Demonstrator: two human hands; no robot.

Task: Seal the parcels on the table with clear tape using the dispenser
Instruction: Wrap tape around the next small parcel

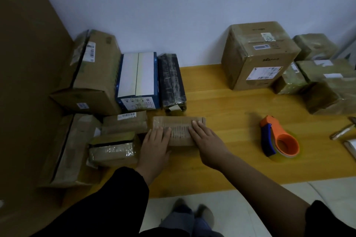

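A small flat brown parcel (pixel 179 121) lies on the wooden table (pixel 227 106) in front of me, with shiny clear tape across its top. My left hand (pixel 157 143) rests flat on its left part with straight fingers. My right hand (pixel 204 136) presses flat on its right part, fingers straight. The tape dispenser (pixel 277 138), orange with a blue handle and a roll of clear tape, lies on the table to the right, apart from both hands.
Parcels crowd the left side: a big carton (pixel 92 75), a blue and white box (pixel 137 81), a black wrapped box (pixel 172 81), small taped parcels (pixel 113 148). A large carton (pixel 256 54) and wrapped parcels (pixel 327 82) stand at the back right. Small items (pixel 342 131) lie at the right edge.
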